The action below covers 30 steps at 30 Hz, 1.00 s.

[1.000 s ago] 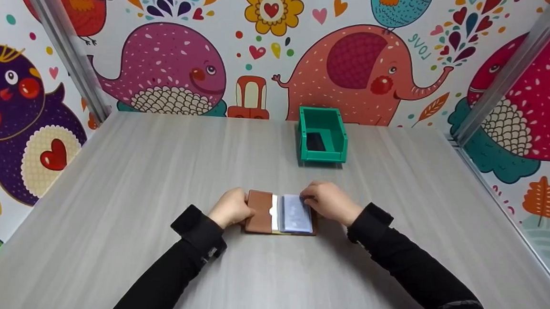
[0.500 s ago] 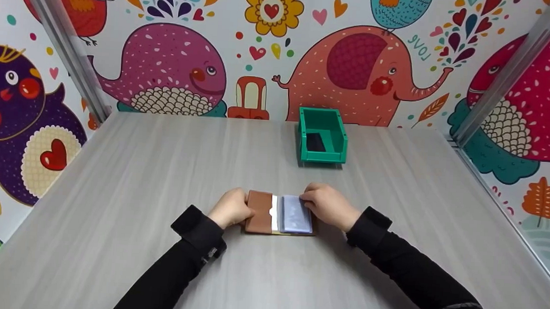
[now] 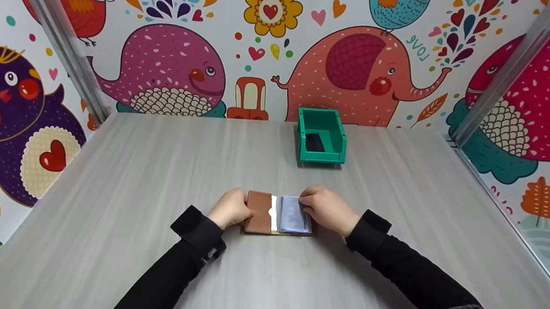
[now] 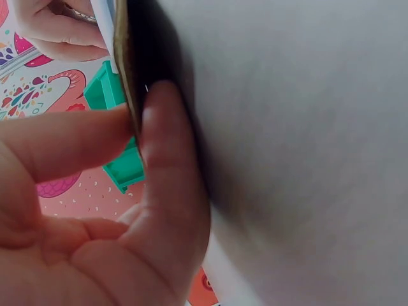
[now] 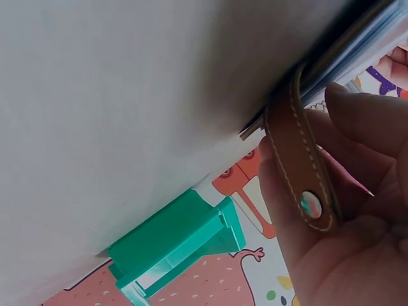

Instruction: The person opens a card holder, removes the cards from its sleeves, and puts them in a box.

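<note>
A brown leather card holder (image 3: 258,213) lies spread on the table, with a white card edge along its left pocket and a stack of clear plastic sleeves (image 3: 293,217) on its right side. My left hand (image 3: 230,208) pinches the left cover between thumb and finger, as its edge shows in the left wrist view. At the upper right corner of the sleeves, my right hand (image 3: 328,208) grips with thumb and bent fingers. A stitched strap (image 5: 296,153) with a metal snap lies across those fingers in the right wrist view.
Beyond the card holder, a green plastic bin (image 3: 321,156) stands near the back wall, with a dark flat thing (image 3: 315,142) inside. Cartoon-printed walls and metal posts (image 3: 504,73) border the grey table (image 3: 169,167).
My right hand has shifted slightly toward me, and the right edge of the sleeves has come a little to the left. My left hand keeps its hold on the cover.
</note>
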Available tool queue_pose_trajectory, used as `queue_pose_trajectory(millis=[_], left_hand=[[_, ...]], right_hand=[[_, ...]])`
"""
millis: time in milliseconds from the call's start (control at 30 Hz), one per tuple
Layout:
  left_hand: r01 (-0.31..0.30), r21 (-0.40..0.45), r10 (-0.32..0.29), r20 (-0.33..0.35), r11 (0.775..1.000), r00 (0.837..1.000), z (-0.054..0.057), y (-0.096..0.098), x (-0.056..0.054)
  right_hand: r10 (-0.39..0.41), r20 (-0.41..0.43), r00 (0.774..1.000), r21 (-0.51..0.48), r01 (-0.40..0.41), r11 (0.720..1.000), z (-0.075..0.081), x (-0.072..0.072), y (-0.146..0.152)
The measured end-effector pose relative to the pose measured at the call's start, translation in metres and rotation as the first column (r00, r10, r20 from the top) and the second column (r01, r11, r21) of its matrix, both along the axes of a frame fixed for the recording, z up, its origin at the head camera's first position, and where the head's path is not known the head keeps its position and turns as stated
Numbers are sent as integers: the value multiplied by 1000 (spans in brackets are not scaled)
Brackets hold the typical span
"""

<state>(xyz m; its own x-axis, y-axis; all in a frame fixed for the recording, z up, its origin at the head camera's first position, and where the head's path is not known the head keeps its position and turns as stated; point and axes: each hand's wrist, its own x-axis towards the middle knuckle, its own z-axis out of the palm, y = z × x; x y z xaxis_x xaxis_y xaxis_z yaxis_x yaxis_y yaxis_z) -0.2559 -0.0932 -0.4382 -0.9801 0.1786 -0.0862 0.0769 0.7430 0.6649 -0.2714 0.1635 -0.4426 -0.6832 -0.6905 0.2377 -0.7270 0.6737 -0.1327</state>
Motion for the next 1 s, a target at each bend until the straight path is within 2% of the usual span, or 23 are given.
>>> queue_pose_trajectory(millis=[400,667,1000], left_hand=[[-2,8,2,-2,1000,1000,1,-1,1],[-8,26,8,-3,1000,1000,0,-1,1],[-8,39,8,-7,999,1000,0,-1,0]], right_hand=[[78,-50,996,19,-77,997,0,3,1],[75,-7,997,53,-75,996,2,7,-3],[144,5,990,67,-144,987,3,7,-6]])
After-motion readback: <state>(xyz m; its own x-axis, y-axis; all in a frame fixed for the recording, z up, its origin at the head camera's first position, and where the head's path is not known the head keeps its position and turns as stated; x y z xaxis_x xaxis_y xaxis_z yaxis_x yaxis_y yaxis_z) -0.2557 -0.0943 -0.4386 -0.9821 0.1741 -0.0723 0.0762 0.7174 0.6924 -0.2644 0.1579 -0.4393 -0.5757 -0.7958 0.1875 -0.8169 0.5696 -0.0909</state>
